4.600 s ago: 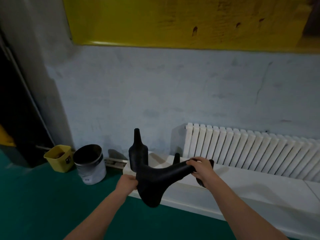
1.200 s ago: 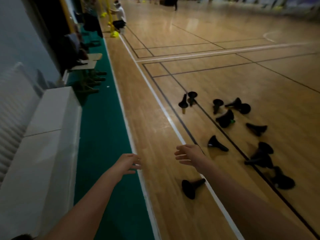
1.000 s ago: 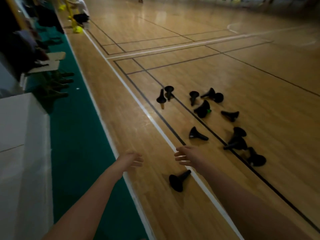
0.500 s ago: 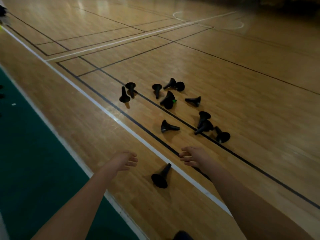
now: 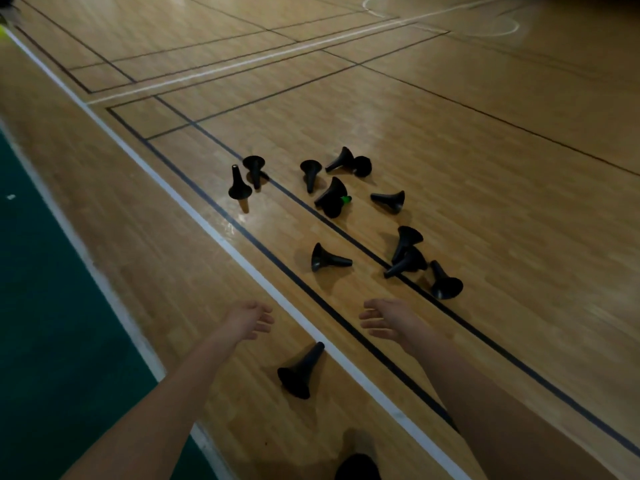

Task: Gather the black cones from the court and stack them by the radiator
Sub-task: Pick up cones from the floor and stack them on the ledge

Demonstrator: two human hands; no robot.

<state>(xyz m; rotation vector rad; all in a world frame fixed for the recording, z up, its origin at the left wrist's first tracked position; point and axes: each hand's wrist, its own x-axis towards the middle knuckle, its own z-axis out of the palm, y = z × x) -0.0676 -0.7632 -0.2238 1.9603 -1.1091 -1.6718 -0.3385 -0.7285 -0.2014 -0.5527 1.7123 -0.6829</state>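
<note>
Nearest the viewer, one black cone [image 5: 299,372] lies on its side on the wooden floor [image 5: 485,168], with its tip at the edge of the white line [image 5: 194,211]. Just beyond it, the left hand [image 5: 247,322] and right hand [image 5: 384,318] are held above the floor. The fingers of both are relaxed and slightly spread, holding nothing and clear of every cone.

Farther out, a single cone [image 5: 327,258] lies toppled between two black lines. Three cones [image 5: 408,256] lie close together to its right.

Beyond these a scattered group includes an upright cone [image 5: 239,185] and a small green object [image 5: 345,199]. Green flooring [image 5: 41,323] borders the court on the left.
</note>
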